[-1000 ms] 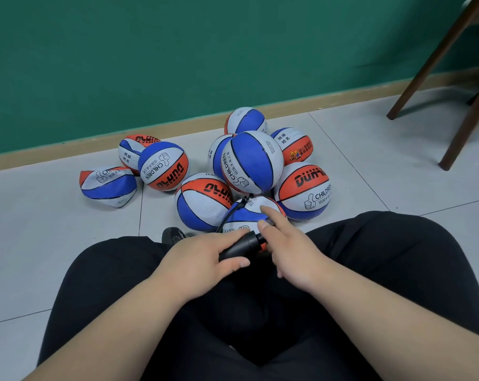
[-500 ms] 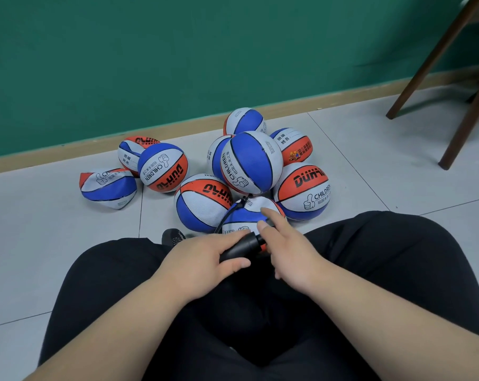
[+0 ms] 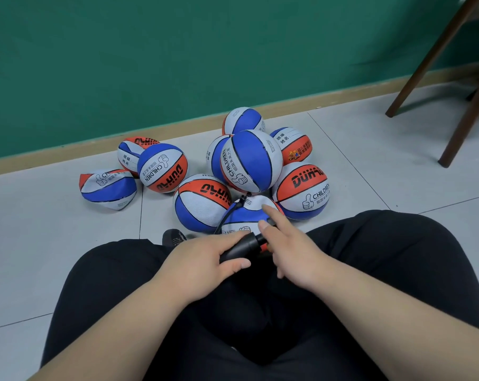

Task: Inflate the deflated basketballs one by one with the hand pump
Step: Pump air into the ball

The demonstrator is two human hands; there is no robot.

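Person sits on the floor [image 3: 27, 243], legs in black trousers [image 3: 397, 257] spread, both hands low btwn the knees. Left hand [image 3: 205, 259] grips the black pump [image 3: 241, 247] round its barrel: fingers curled over the top, thumb underneath. Right hand [image 3: 290, 251] is at the pump's other end, just right of the left hand. Its index and middle fingers stretch fwd and the rest are hidden, so can't tell if it grips the pump or only touches it. A bit of orange shows on the pump btwn the two hands.

The nearest ball [image 3: 244, 215], blue and white, lies on the floor directly in front of the hands, under the right index finger. A thin black hose [image 3: 242, 201] comes up its left side to a fitting on top of it.

Beyond the hands the other balls bunch up, touching. A round top ball [image 3: 252, 160] sits above an orange-lettered ball [image 3: 202, 202] front-left and a second lettered ball [image 3: 301, 191] front-right, w/ more behind.

Further left of the left hand is a round ball [image 3: 163, 167] w/ a sagging ball [image 3: 128, 152] behind it. A flat ball [image 3: 108, 188], folded in, lies furthest left.

Green wall [image 3: 178, 64] is at the back. Chair legs [image 3: 425, 61] stand well right of the right hand.
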